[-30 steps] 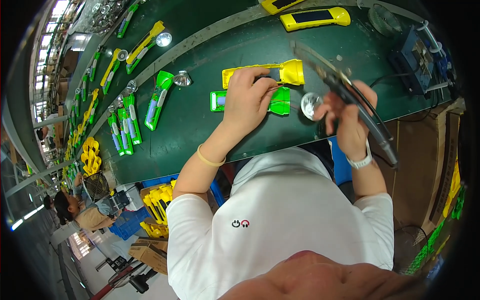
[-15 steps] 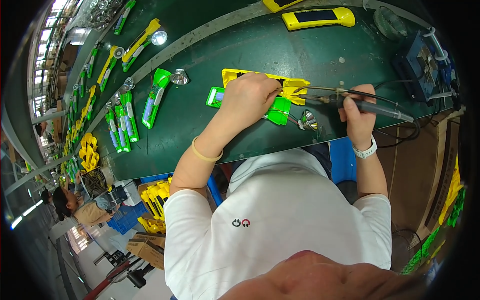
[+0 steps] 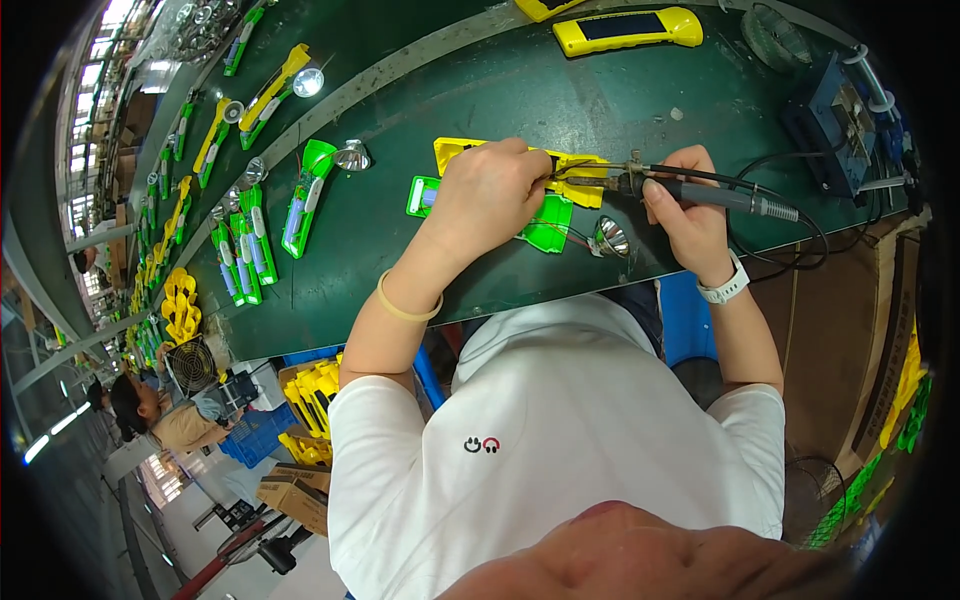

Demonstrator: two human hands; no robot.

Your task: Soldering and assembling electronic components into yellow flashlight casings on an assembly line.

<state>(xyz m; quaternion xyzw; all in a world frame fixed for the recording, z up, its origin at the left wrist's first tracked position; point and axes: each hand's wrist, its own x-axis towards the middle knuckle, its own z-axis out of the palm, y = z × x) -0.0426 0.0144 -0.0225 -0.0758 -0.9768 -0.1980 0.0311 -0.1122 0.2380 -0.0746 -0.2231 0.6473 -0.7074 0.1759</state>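
The yellow casing half [image 3: 588, 197], glossy moulded plastic, lies on the green worktop [image 3: 400, 260] in front of the person, its long axis running left to right, the wider right end slightly nearer the body. The left hand [image 3: 488, 192] covers its middle, fingertips drawn narrowly together; I cannot tell what is between them. The right hand [image 3: 695, 225] grips a soldering iron [image 3: 735, 197], a smooth dark handle with a slim metal tip pointing left over the casing's wide end. Just nearer the body, the green casing half [image 3: 548, 224] lies roughly parallel, thin wires leading to a shiny, bowl-shaped reflector [image 3: 611, 237] resting tilted at its right. To the left, 3 slender green casings [image 3: 243, 250] lie side by side; far right stands a blue metal box [image 3: 820, 125].
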